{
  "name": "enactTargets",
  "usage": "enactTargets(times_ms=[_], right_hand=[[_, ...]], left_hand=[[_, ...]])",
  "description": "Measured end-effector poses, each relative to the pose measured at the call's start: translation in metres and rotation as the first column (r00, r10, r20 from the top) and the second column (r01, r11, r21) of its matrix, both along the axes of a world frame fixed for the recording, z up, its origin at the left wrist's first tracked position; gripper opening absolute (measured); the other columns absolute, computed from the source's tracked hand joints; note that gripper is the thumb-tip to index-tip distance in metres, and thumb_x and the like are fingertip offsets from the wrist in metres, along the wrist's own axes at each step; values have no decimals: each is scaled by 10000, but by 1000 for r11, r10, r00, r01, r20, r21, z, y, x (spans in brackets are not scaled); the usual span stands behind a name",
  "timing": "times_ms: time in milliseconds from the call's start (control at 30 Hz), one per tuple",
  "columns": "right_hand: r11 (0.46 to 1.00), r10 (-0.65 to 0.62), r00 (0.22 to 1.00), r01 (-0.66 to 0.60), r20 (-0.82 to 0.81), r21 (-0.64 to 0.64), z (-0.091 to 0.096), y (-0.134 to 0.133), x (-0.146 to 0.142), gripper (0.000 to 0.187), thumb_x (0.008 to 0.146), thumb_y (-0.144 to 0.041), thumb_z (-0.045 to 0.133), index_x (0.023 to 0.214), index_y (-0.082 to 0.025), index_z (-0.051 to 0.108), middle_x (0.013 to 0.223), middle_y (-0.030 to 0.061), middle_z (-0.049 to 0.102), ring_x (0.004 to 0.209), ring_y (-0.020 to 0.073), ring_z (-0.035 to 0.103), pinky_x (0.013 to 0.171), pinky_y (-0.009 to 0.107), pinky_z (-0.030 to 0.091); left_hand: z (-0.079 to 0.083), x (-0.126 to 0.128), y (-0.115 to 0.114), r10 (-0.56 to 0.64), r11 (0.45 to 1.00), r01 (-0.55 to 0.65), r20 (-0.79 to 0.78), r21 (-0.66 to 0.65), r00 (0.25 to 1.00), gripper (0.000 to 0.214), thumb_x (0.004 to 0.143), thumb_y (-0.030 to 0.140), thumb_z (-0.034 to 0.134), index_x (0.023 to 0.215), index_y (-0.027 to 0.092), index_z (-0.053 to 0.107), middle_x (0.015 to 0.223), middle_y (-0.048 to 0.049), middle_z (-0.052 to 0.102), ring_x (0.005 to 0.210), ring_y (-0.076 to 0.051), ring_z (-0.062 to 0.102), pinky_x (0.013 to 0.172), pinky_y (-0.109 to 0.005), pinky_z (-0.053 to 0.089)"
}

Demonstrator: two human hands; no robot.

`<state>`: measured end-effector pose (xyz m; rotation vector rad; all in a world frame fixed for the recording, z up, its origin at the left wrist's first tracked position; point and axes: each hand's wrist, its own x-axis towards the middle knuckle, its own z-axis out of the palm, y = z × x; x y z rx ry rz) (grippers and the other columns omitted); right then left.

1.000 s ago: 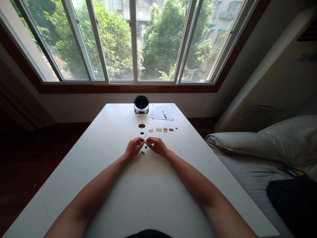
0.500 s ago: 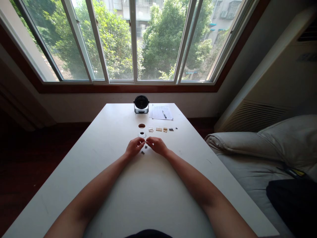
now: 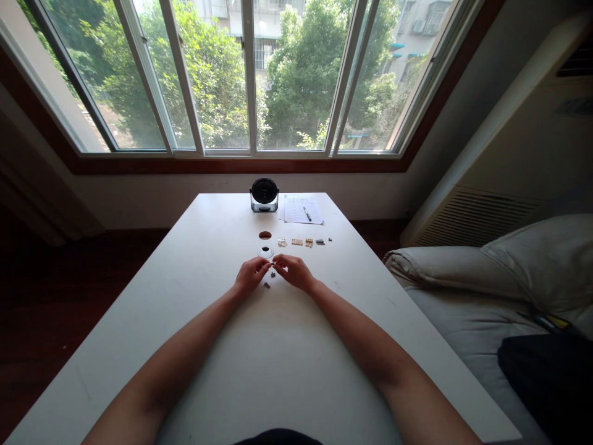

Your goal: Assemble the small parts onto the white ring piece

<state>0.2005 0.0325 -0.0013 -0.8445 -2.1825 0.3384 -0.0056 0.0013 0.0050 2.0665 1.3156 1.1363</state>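
Note:
My left hand (image 3: pixel 252 273) and my right hand (image 3: pixel 293 271) meet fingertip to fingertip above the white table (image 3: pixel 273 352). Between them is a tiny dark piece (image 3: pixel 272 264), too small to name. The fingers of both hands are pinched closed around it. Just below the fingertips lies a small dark piece (image 3: pixel 273 275), and a second small dark piece (image 3: pixel 267 285) sits nearer to me by my left hand. Beyond the hands is a round ring-shaped cover (image 3: pixel 265 252) with a dark centre.
A round hole (image 3: pixel 265 235) opens in the tabletop. To its right run small groups of white pieces (image 3: pixel 282 241), gold pieces (image 3: pixel 309 243) and dark pieces (image 3: pixel 320 242). A black round fan-like device (image 3: pixel 264 193) stands at the far edge, beside paper (image 3: pixel 296 210) with a pen (image 3: pixel 307 214).
My right fingertips have lifted slightly and spread a little from the left ones. A dark piece now shows between them. The things on the table have not moved.

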Motion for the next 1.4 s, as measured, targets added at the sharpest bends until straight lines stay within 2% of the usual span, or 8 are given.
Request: enactTargets(times_ms=[533, 700, 800, 900, 1000, 1067, 1233, 1400], right_hand=[[997, -28, 997, 23, 77, 68, -4, 6, 5, 118, 969, -260, 545, 1028, -239, 645, 906, 31, 703, 758, 155, 620, 732, 256, 447], [973, -216, 976, 214, 16, 86, -5, 30, 30, 122, 956, -265, 551, 996, -221, 657, 912, 59, 695, 867, 206, 616, 806, 307, 456], [881, -470, 882, 470, -10, 52, -3, 48, 63, 165, 957, -269, 520, 1034, -199, 648, 956, 89, 688, 957, 243, 582, 875, 344, 437], [671, -737, 667, 742, 107, -8, -6, 62, 102, 166, 939, -282, 520, 981, -187, 649, 986, 113, 668, 1000, 260, 529, 876, 346, 405], [488, -830, 488, 870, 269, -73, -14, 70, 133, 149, 906, -292, 554, 930, -188, 659, 1030, 127, 650, 1019, 270, 498, 871, 354, 380], [417, -848, 424, 904, 317, -93, -20, 74, 145, 152, 903, -302, 560, 928, -194, 663, 1060, 128, 642, 1039, 280, 490, 868, 366, 370], [353, -863, 370, 929, 344, -114, -27, 81, 151, 200, 916, -352, 572, 997, -194, 663, 1110, 137, 621, 1083, 290, 479, 887, 392, 350], [377, -864, 395, 919, 311, -119, -25, 81, 150, 187, 918, -295, 544, 1008, -196, 675, 1099, 129, 627, 1074, 278, 483, 875, 376, 355]], left_hand=[[-5, 0, 4, 28, 999, -28, -29, -16, 999, 206, 934, 345, 540, 932, 217, 702, 869, -20, 704, 745, -158, 629, 717, -288, 500], [-5, -2, 4, 18, 1000, -19, -129, -5, 991, 125, 899, 272, 572, 906, 233, 691, 921, -34, 691, 904, -199, 633, 785, -309, 499], [-4, -2, 2, -25, 1000, 27, -198, 4, 980, 116, 878, 274, 610, 943, 245, 701, 965, -45, 687, 979, -225, 606, 863, -350, 486], [-4, -2, 0, -60, 998, 65, -255, 9, 965, 155, 848, 283, 655, 990, 257, 713, 1034, -50, 684, 1019, -243, 581, 938, -393, 455], [-4, -2, -1, -75, 997, 79, -292, 2, 953, 170, 824, 261, 671, 986, 264, 725, 1070, -51, 677, 1039, -251, 567, 956, -401, 441], [-4, -2, -1, -86, 996, 90, -300, -2, 950, 168, 823, 239, 659, 973, 267, 731, 1069, -48, 675, 1044, -249, 562, 957, -395, 439], [-4, -4, 0, -101, 994, 107, -293, 4, 951, 174, 828, 221, 650, 970, 279, 734, 1064, -38, 677, 1053, -243, 559, 964, -390, 437], [-5, -4, 1, -95, 995, 100, -296, 3, 950, 167, 838, 222, 639, 962, 273, 739, 1053, -44, 683, 1048, -245, 565, 961, -392, 440]])
